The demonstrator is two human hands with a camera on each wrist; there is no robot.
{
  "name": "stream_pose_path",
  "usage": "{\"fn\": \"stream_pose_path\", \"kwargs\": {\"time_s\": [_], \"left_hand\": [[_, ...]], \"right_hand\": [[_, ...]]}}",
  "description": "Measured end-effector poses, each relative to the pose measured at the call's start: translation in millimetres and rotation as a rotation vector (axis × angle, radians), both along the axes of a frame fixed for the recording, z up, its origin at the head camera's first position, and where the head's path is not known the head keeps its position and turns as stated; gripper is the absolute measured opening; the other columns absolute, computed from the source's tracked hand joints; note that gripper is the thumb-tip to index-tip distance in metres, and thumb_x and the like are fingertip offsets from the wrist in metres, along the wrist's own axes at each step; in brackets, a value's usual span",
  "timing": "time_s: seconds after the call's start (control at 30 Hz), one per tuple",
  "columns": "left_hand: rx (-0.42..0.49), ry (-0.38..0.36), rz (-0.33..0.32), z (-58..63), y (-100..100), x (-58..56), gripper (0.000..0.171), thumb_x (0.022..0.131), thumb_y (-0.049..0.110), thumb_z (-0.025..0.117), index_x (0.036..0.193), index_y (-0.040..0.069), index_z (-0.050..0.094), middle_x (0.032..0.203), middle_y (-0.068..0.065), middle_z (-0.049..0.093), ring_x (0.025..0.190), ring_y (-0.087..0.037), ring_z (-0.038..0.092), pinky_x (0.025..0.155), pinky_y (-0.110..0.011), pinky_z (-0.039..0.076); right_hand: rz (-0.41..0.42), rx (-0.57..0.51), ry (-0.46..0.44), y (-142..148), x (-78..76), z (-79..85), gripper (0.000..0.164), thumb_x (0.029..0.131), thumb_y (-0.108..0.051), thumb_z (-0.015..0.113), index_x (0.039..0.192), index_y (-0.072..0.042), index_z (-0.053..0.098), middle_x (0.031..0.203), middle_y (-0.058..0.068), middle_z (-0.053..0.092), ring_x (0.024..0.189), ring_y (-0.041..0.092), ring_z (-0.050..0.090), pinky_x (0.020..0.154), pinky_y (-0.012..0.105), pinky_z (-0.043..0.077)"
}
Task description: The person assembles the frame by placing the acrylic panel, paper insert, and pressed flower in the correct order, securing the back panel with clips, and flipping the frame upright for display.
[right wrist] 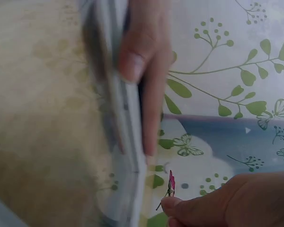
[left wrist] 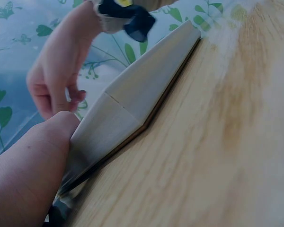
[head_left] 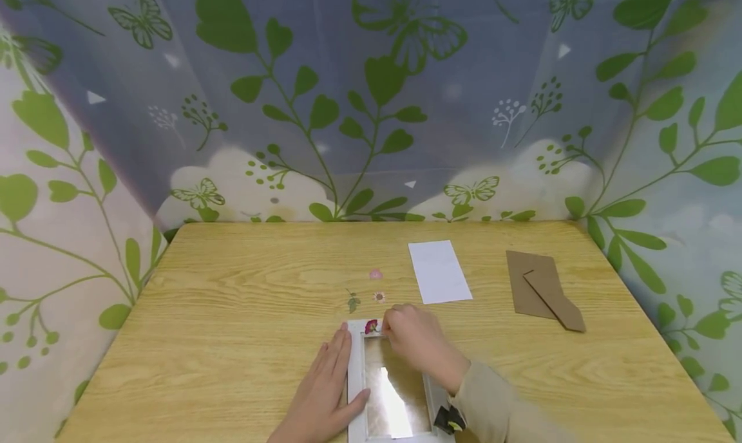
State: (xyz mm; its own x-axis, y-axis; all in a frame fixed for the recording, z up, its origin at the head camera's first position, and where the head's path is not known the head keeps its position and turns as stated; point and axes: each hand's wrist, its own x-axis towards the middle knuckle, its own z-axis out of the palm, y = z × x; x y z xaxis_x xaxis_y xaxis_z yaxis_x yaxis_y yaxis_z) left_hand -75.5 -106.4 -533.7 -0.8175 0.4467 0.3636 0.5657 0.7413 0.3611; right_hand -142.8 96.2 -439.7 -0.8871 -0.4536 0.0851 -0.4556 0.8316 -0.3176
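A white picture frame [head_left: 356, 424] with a clear pane [head_left: 400, 359] lies on the table in front of me. My left hand [head_left: 326, 391] rests along its left side, fingers straight and thumb over the inner edge. At the frame's top bar, my right hand [head_left: 418, 341] pinches a small dark-pink pressed flower [right wrist: 171, 183] by its stem. In the right wrist view this flower shows edge-on between thumb and fingers. Beyond the frame lie a pink petal-like piece [head_left: 375, 273], a small pale flower with a dark centre [head_left: 379, 297] and a green leaf sprig [head_left: 352, 301].
A white sheet of paper [head_left: 440, 272] lies farther back, right of the pressed pieces. Near the table's right side is a brown backing board [head_left: 530, 272] with an angled stand leg [head_left: 559, 304]. Patterned cloth [head_left: 313, 95] hangs behind the wooden table [head_left: 220, 340].
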Motion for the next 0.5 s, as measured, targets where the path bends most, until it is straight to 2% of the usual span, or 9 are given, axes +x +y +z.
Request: {"fn": "stream_pose_path", "kwargs": {"time_s": [0.23, 0.5], "left_hand": [[0.008, -0.006, -0.001, -0.4, -0.8, 0.1, 0.090, 0.094, 0.048, 0.058, 0.153, -0.009, 0.022, 0.163, -0.021, 0.016, 0.148, -0.032, 0.022, 0.118, -0.050, 0.022], [0.014, 0.015, 0.000, -2.1, -1.5, -0.5, 0.091, 0.093, 0.049, 0.059, 0.153, -0.009, 0.022, 0.162, -0.022, 0.018, 0.148, -0.033, 0.023, 0.119, -0.047, 0.020]], "right_hand": [[-0.012, 0.009, -0.038, 3.3, 19.5, -11.1, 0.014, 0.076, 0.001, 0.071, 0.071, -0.011, 0.068, 0.069, -0.004, 0.059, 0.063, 0.014, 0.058, 0.050, 0.027, 0.050], [-0.028, -0.016, -0.042, 2.7, 35.3, -17.8, 0.022, 0.073, -0.001, 0.067, 0.060, -0.015, 0.058, 0.060, -0.007, 0.052, 0.054, 0.010, 0.049, 0.043, 0.027, 0.041]]}}
